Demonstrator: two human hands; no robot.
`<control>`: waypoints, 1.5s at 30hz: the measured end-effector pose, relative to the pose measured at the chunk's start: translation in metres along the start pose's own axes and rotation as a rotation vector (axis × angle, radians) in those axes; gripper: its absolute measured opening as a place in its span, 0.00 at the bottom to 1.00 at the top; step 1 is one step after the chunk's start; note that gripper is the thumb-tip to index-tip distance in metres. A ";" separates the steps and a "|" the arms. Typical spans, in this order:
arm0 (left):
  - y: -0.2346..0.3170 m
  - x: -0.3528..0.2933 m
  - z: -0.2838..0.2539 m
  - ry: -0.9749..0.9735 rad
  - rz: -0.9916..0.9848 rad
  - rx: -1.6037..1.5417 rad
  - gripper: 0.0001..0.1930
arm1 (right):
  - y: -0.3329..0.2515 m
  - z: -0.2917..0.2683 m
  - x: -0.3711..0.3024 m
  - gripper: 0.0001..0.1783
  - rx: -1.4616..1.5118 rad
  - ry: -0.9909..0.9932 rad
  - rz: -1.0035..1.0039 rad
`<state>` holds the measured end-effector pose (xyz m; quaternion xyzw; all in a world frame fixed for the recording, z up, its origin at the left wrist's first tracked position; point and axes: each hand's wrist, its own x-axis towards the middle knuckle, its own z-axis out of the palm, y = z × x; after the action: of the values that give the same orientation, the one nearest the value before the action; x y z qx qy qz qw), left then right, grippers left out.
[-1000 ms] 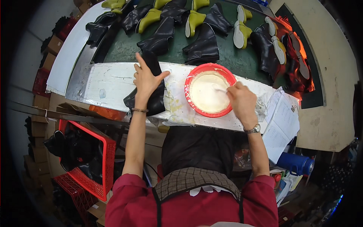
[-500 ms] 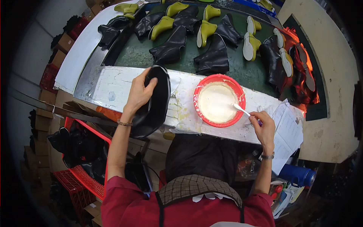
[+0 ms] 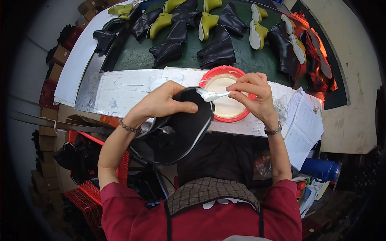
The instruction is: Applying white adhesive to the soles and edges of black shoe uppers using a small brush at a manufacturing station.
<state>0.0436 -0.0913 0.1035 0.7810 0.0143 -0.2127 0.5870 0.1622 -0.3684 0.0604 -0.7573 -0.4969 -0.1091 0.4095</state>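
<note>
My left hand (image 3: 163, 102) grips a black boot upper (image 3: 183, 130) by its rim, thumb pressed inside the opening. A pale line runs along the upper's edge. Between the fingertips of my right hand (image 3: 255, 96) is a small white brush (image 3: 219, 96), shaped like a toothbrush. Its head, loaded with white paste, meets the upper's rim close to my left fingers. Just behind the brush stands a red tub (image 3: 235, 119) of cream-coloured paste, partly covered by my right hand and the brush.
Black boot uppers (image 3: 217, 48) and yellow-green shoe soles (image 3: 209, 24) lie across the green conveyor belt (image 3: 132, 54). An orange glow lights its right end. Written papers (image 3: 303, 124) lie on the white board (image 3: 124, 86). A blue flask (image 3: 321, 169) and a red crate (image 3: 86, 209) flank me.
My right hand has lifted the brush out of the tub and brought it left to the upper's rim. My left hand has carried the upper right and tilted its opening toward the brush.
</note>
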 end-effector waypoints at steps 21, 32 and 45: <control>-0.115 0.061 -0.064 0.815 0.192 0.405 0.51 | 0.017 0.013 -0.053 0.06 -0.596 -0.225 0.390; -0.151 -0.032 -0.047 0.365 0.040 0.877 0.74 | 0.019 -0.022 -0.072 0.08 -0.244 0.055 0.647; -0.142 -0.018 0.000 0.873 0.403 0.600 0.44 | 0.019 -0.009 -0.080 0.09 -0.111 0.264 0.616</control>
<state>-0.0116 -0.0430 -0.0198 0.9164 0.0452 0.2517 0.3080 0.1418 -0.4315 0.0105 -0.8723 -0.1809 -0.1041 0.4422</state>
